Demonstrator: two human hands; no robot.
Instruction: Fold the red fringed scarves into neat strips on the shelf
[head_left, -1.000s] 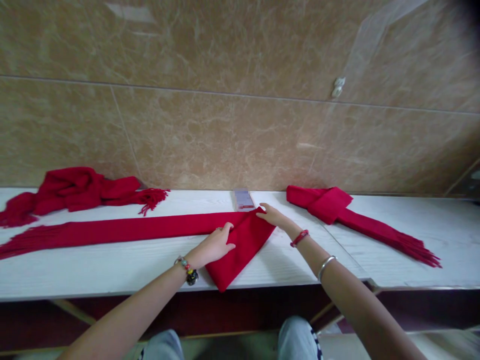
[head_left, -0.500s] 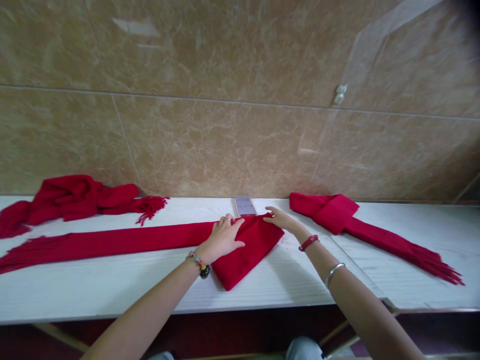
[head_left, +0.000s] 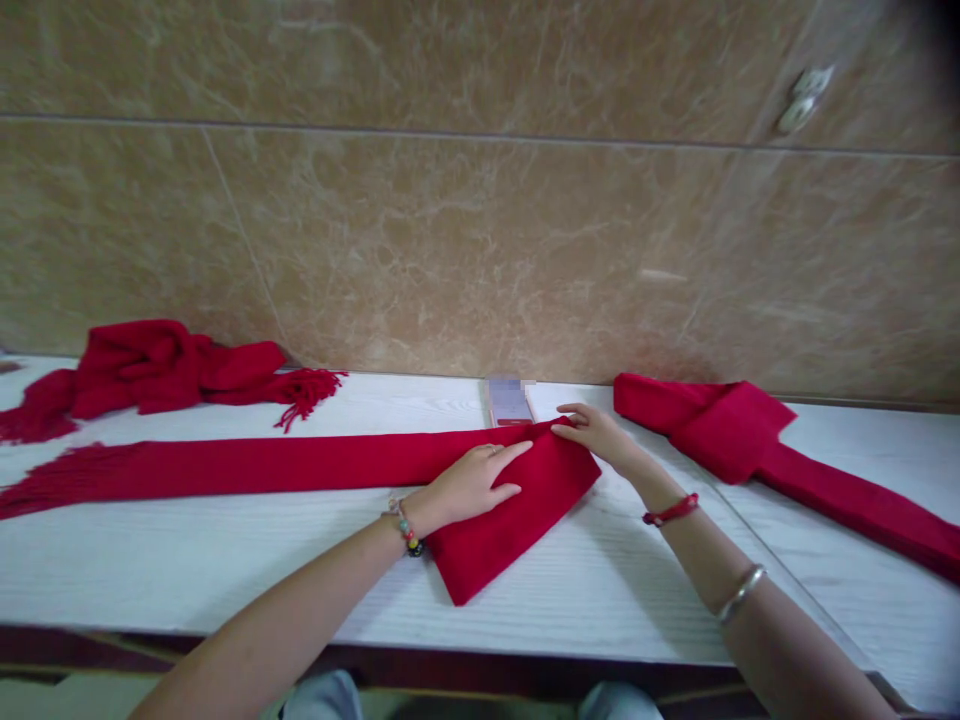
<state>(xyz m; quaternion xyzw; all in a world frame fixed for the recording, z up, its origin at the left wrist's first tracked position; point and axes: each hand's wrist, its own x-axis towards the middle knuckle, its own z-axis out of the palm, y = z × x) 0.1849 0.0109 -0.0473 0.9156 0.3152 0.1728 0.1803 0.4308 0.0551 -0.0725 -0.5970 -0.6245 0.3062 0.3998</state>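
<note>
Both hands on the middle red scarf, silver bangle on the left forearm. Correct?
Not quite: the silver bangle is on the right forearm, as the head view shows. The rest holds: the left hand and right hand are both on the middle red scarf.

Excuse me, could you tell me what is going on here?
A person is handling a red scarf on a white table. Its right end is folded over at a slant. The left hand lies across the fold, fingers spread; the right hand is at its upper corner, though a grip is hard to confirm. A bunched scarf lies to the left, a folded scarf to the right, and a phone behind.
</note>
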